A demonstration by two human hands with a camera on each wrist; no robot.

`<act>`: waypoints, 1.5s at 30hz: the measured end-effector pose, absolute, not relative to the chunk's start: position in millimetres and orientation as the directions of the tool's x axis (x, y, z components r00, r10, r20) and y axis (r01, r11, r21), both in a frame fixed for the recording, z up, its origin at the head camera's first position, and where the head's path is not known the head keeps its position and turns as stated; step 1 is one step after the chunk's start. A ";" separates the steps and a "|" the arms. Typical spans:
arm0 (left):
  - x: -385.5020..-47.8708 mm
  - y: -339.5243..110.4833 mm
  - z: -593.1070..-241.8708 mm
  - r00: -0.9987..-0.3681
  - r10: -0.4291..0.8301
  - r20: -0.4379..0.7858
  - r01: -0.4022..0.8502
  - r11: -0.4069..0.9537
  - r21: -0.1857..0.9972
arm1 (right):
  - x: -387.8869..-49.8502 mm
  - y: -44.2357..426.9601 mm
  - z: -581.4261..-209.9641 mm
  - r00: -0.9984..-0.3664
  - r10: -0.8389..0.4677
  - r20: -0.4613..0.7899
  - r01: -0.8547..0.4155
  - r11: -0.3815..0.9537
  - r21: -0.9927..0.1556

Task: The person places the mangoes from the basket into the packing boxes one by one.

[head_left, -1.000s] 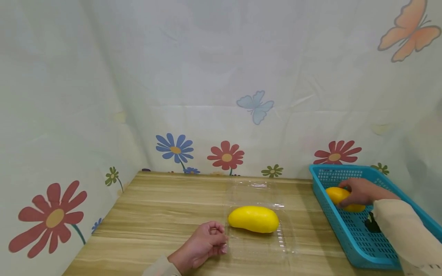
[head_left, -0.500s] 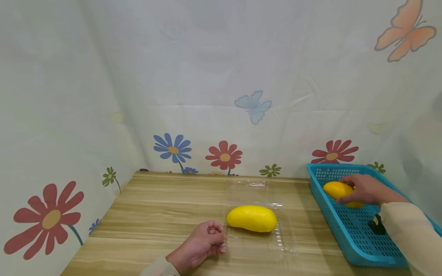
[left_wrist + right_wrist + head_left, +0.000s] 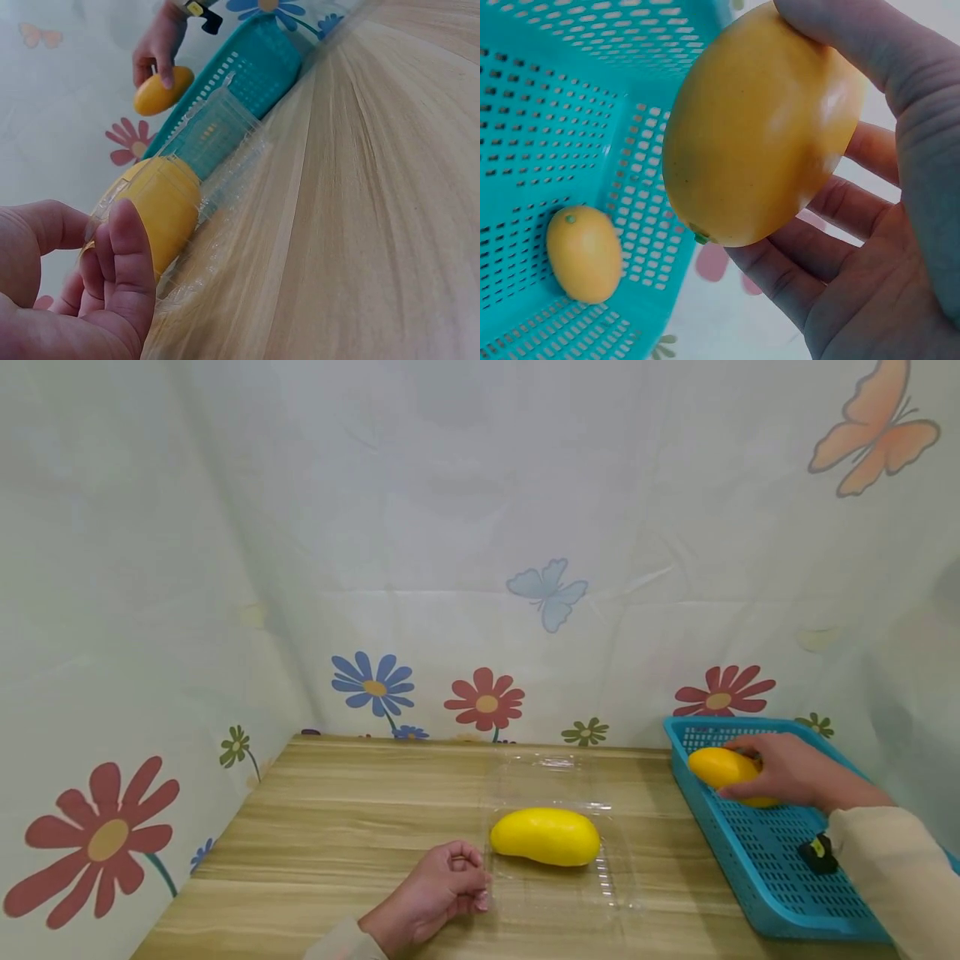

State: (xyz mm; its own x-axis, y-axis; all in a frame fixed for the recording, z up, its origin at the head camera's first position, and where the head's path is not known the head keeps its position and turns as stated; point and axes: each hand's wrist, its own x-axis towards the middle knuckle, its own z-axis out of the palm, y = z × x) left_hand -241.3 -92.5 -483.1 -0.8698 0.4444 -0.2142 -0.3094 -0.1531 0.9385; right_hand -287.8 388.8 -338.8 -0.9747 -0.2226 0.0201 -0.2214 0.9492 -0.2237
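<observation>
A yellow mango [image 3: 545, 837] lies in an opened clear plastic clamshell box [image 3: 555, 893] on the table. My left hand [image 3: 435, 889] is at the box's left side; in the left wrist view its thumb and finger pinch the clear edge. My right hand [image 3: 787, 770] grips another mango [image 3: 757, 135] across its sides, lifted above the blue basket [image 3: 810, 920]. In the right wrist view this mango shows a small green stem end, and a smaller-looking mango [image 3: 585, 255] lies inside the basket. The right palm is partly hidden in the head view.
The basket, with slotted walls, stands at the table's right, close to the flowered curtain [image 3: 480, 527] behind. The box's lid [image 3: 543, 772] lies back towards the curtain. Wood-grain tabletop [image 3: 360, 810] extends left of the box. A small black device [image 3: 817, 853] sits at my right wrist.
My right hand has raised its mango and moved it slightly up and left above the basket. The left hand and the mango in the box have stayed put.
</observation>
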 end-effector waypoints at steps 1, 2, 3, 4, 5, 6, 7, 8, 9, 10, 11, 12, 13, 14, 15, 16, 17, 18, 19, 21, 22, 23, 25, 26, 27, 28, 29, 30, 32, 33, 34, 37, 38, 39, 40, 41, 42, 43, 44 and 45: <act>-241.2 -92.6 -483.5 -0.871 0.442 -0.214 -0.308 -0.152 0.939 | -287.0 386.1 -337.8 -0.973 -0.228 0.029 -0.229 0.948 -0.223; -241.2 -92.7 -483.9 -0.872 0.440 -0.215 -0.308 -0.150 0.940 | -286.2 383.7 -336.9 -0.971 -0.235 0.041 -0.238 0.946 -0.220; -241.3 -92.8 -484.4 -0.872 0.438 -0.216 -0.308 -0.149 0.940 | -285.4 381.3 -336.2 -0.969 -0.243 0.053 -0.249 0.944 -0.216; -241.5 -93.1 -484.7 -0.872 0.438 -0.218 -0.309 -0.148 0.939 | -284.5 379.3 -335.7 -0.965 -0.255 0.065 -0.263 0.940 -0.218; -241.7 -93.3 -485.4 -0.872 0.437 -0.219 -0.310 -0.148 0.939 | -283.7 377.3 -335.5 -0.961 -0.268 0.075 -0.278 0.936 -0.218; -242.0 -93.7 -485.9 -0.872 0.437 -0.220 -0.312 -0.149 0.938 | -282.8 375.3 -335.4 -0.958 -0.274 0.084 -0.286 0.933 -0.219; -242.2 -94.0 -486.2 -0.871 0.438 -0.221 -0.313 -0.149 0.938 | -282.0 373.3 -335.4 -0.956 -0.279 0.090 -0.293 0.930 -0.221; -242.4 -94.2 -486.3 -0.870 0.440 -0.222 -0.315 -0.150 0.937 | -281.0 371.8 -335.6 -0.952 -0.290 0.095 -0.305 0.925 -0.226; -242.4 -94.4 -486.4 -0.869 0.442 -0.222 -0.316 -0.150 0.937 | -279.7 369.8 -335.8 -0.951 -0.294 0.097 -0.308 0.922 -0.233; -242.4 -94.5 -486.5 -0.867 0.445 -0.222 -0.317 -0.150 0.936 | -278.6 367.8 -336.0 -0.951 -0.296 0.094 -0.310 0.919 -0.242; -242.5 -94.5 -486.8 -0.866 0.448 -0.222 -0.318 -0.150 0.936 | -277.6 365.3 -336.2 -0.952 -0.292 0.091 -0.306 0.919 -0.250; -242.4 -94.5 -486.8 -0.865 0.450 -0.221 -0.317 -0.150 0.937 | -276.4 362.7 -336.5 -0.954 -0.288 0.086 -0.300 0.918 -0.260; -242.2 -94.5 -487.0 -0.865 0.452 -0.219 -0.315 -0.149 0.937 | -275.2 360.0 -336.7 -0.954 -0.289 0.078 -0.299 0.914 -0.273; -242.0 -94.4 -487.0 -0.864 0.455 -0.217 -0.314 -0.149 0.938 | -274.0 357.1 -336.8 -0.954 -0.292 0.071 -0.300 0.911 -0.283; -241.8 -94.4 -487.2 -0.863 0.456 -0.216 -0.313 -0.148 0.938 | -273.0 353.6 -336.7 -0.955 -0.289 0.066 -0.295 0.910 -0.289; -241.8 -94.5 -487.7 -0.863 0.457 -0.214 -0.311 -0.148 0.939 | -272.0 350.1 -336.5 -0.954 -0.292 0.063 -0.297 0.908 -0.296; -241.9 -94.6 -487.9 -0.864 0.457 -0.212 -0.310 -0.149 0.939 | -270.9 346.1 -336.1 -0.953 -0.295 0.062 -0.300 0.905 -0.302; -241.9 -94.7 -487.9 -0.863 0.458 -0.211 -0.309 -0.150 0.939 | -269.8 341.7 -335.3 -0.952 -0.300 0.061 -0.304 0.902 -0.306; -241.9 -94.9 -488.0 -0.863 0.459 -0.212 -0.310 -0.150 0.939 | -268.7 337.4 -334.6 -0.950 -0.305 0.061 -0.309 0.900 -0.308; -242.2 -95.3 -487.8 -0.861 0.462 -0.214 -0.314 -0.152 0.937 | -266.6 328.8 -333.1 -0.943 -0.327 0.065 -0.331 0.891 -0.312; -242.3 -95.4 -487.9 -0.861 0.462 -0.214 -0.315 -0.153 0.937 | -265.6 324.3 -332.6 -0.940 -0.335 0.068 -0.339 0.888 -0.311; -242.4 -95.6 -487.7 -0.860 0.463 -0.214 -0.316 -0.154 0.936 | -264.6 319.9 -332.1 -0.938 -0.340 0.069 -0.344 0.886 -0.309; -242.2 -95.9 -487.5 -0.859 0.465 -0.213 -0.316 -0.156 0.936 | -263.2 312.6 -331.4 -0.932 -0.356 0.069 -0.359 0.880 -0.311; -242.1 -96.0 -487.3 -0.859 0.467 -0.212 -0.316 -0.157 0.936 | -262.6 309.3 -331.3 -0.928 -0.365 0.070 -0.368 0.876 -0.313; -242.1 -96.0 -487.2 -0.859 0.467 -0.210 -0.315 -0.158 0.936 | -262.1 305.9 -331.2 -0.927 -0.368 0.070 -0.371 0.874 -0.314; -242.1 -96.0 -487.2 -0.859 0.467 -0.208 -0.313 -0.160 0.936 | -261.9 303.1 -331.1 -0.926 -0.372 0.072 -0.375 0.873 -0.314; -242.1 -96.0 -487.0 -0.859 0.468 -0.207 -0.313 -0.161 0.936 | -261.6 300.5 -331.1 -0.923 -0.379 0.073 -0.381 0.868 -0.318; -242.0 -95.9 -486.7 -0.859 0.468 -0.206 -0.312 -0.161 0.936 | -261.4 298.2 -331.2 -0.919 -0.387 0.073 -0.389 0.862 -0.326; -242.0 -95.7 -486.2 -0.861 0.466 -0.204 -0.310 -0.162 0.937 | -260.9 293.8 -332.1 -0.913 -0.401 0.075 -0.401 0.849 -0.343; -241.9 -95.7 -486.1 -0.862 0.465 -0.204 -0.310 -0.162 0.937 | -260.6 291.6 -332.6 -0.911 -0.406 0.074 -0.404 0.844 -0.353; -241.8 -95.7 -485.8 -0.862 0.464 -0.204 -0.309 -0.162 0.937 | -260.4 289.5 -333.3 -0.909 -0.411 0.071 -0.407 0.838 -0.362; -241.8 -95.6 -485.6 -0.862 0.464 -0.206 -0.311 -0.161 0.937 | -259.9 283.8 -335.9 -0.906 -0.420 0.054 -0.406 0.825 -0.393; -241.8 -95.6 -485.5 -0.862 0.464 -0.206 -0.311 -0.161 0.937 | -259.9 281.8 -336.8 -0.905 -0.424 0.047 -0.406 0.822 -0.401; -241.8 -95.6 -485.5 -0.861 0.464 -0.206 -0.311 -0.162 0.936 | -259.9 279.7 -337.9 -0.902 -0.429 0.043 -0.407 0.815 -0.412; -241.8 -95.6 -485.4 -0.861 0.466 -0.206 -0.312 -0.163 0.936 | -260.1 277.7 -339.1 -0.901 -0.433 0.038 -0.407 0.811 -0.421; -241.8 -95.8 -485.4 -0.860 0.466 -0.206 -0.312 -0.164 0.936 | -260.2 275.7 -340.4 -0.899 -0.437 0.031 -0.407 0.807 -0.429; -241.7 -95.9 -485.1 -0.860 0.466 -0.205 -0.312 -0.164 0.936 | -260.3 273.6 -341.8 -0.896 -0.443 0.028 -0.409 0.801 -0.438; -241.5 -96.1 -484.7 -0.860 0.466 -0.206 -0.313 -0.164 0.936 | -260.5 271.5 -343.6 -0.892 -0.450 0.027 -0.415 0.796 -0.441; -241.4 -96.5 -484.3 -0.861 0.466 -0.205 -0.311 -0.164 0.936 | -260.8 269.3 -345.3 -0.890 -0.456 0.024 -0.418 0.791 -0.447; -241.3 -96.8 -484.2 -0.860 0.467 -0.204 -0.311 -0.163 0.936 | -261.0 267.3 -347.0 -0.888 -0.459 0.021 -0.418 0.789 -0.449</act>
State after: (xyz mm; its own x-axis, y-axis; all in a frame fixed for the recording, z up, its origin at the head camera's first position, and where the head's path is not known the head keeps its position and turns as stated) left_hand -241.3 -96.8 -484.2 -0.8603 0.4670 -0.2045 -0.3112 -0.1635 0.9362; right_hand -261.0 267.3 -347.0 -0.8883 -0.4588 0.0212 -0.4184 0.7893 -0.4494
